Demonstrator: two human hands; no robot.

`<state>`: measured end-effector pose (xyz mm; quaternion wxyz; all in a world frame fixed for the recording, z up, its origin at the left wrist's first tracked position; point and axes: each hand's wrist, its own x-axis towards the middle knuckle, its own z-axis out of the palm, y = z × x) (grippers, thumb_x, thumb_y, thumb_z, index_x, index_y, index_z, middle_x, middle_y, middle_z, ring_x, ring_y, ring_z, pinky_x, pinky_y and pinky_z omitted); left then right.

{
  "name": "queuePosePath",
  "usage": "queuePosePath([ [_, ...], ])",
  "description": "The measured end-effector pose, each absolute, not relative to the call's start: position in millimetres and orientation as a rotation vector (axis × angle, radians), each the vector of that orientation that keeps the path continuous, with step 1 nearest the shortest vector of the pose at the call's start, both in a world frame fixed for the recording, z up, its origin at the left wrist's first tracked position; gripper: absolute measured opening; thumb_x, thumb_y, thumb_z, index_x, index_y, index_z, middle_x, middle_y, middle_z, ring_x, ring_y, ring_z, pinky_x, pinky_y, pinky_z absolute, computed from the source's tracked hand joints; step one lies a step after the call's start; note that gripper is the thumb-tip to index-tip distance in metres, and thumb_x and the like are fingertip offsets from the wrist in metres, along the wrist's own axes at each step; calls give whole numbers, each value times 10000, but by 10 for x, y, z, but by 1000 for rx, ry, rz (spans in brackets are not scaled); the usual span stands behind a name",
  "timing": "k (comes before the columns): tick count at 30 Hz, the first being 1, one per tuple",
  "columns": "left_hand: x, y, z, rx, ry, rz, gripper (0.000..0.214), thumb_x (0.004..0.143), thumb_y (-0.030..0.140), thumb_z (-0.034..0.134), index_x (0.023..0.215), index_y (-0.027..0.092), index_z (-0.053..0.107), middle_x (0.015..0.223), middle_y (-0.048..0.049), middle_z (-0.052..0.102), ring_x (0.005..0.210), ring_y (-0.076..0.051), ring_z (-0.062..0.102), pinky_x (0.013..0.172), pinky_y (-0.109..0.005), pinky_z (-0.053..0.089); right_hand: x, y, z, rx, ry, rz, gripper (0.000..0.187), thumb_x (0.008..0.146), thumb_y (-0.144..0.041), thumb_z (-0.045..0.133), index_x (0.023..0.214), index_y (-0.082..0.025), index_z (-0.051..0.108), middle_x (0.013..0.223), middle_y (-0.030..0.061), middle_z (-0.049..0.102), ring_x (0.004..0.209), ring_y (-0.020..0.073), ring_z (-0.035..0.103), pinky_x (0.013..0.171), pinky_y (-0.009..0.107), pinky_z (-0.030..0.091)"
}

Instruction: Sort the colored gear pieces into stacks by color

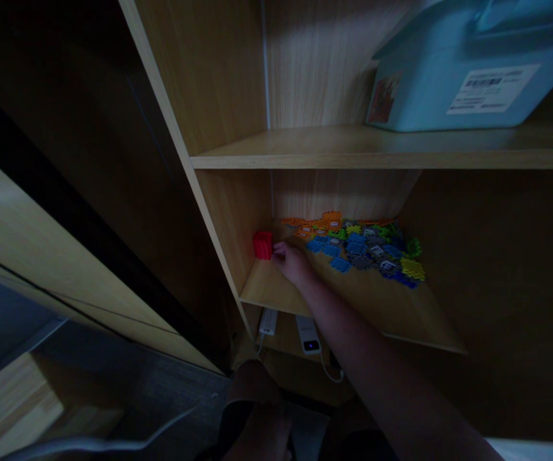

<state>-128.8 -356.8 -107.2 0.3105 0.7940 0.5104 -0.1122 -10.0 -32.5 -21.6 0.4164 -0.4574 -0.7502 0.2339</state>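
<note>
Red stack (263,245) sits on the lower shelf (276,285), tucked in the left corner, against or just beside the side wall (233,211); contact there not clear. It lies directly left of the right hand's fingers (279,248), at about the same depth on the shelf, practically at the tips. Long axis looks upright, ridges running up and down, like thin pieces packed on edge. Right hand (292,261) is clearly the nearer one. Thumb and index look bent and close together at the stack's right face; can't tell if they pinch a piece, touch the stack or stop just short. Pose: forearm (367,346) comes in from bottom right on a long diagonal, arm well extended, hand low over the shelf, fingers aimed left. Left hand: a dim limb (267,438) near the knee (252,381) may be that arm, too dark to say; finger state can't be told. Loose pile (372,246) of orange, blue, gray, green and yellow pieces spreads to the right of the hand, apart from the stack. Blue bin (440,83) on the upper shelf (353,146); white power bank (308,336), or similar, with cable (327,370) underneath.
</note>
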Motion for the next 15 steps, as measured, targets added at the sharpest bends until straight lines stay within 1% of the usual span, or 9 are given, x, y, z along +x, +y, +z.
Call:
queuePosePath([
  [4, -1283, -3570, -1065, 2095, 1350, -297, 353, 1040, 392, 702, 1350, 223, 675, 1395, -118, 674, 1215, -265, 688, 1009, -464, 629, -97, -333, -196, -1150, -1866, 635, 230, 959, -135, 714, 1161, -243, 700, 1040, 45, 835, 942, 203, 805, 907, 356, 615],
  [9, -1289, -3570, -1063, 2092, 1348, -296, 355, 1042, 395, 698, 1351, 222, 675, 1396, -119, 673, 1212, -264, 689, 1011, -464, 629, -100, -344, -184, -1139, -1855, 655, 197, 963, -136, 709, 1140, -222, 696, 1026, 57, 836, 926, 208, 804, 879, 350, 608],
  [15, -1296, -3556, -1062, 2089, 1343, -298, 342, 1044, 395, 695, 1343, 229, 680, 1399, -116, 673, 1214, -261, 687, 1013, -457, 628, -97, -354, -149, -1181, -1837, 628, 178, 967, -166, 704, 1129, -239, 698, 1006, 54, 827, 905, 215, 797, 857, 350, 604],
])
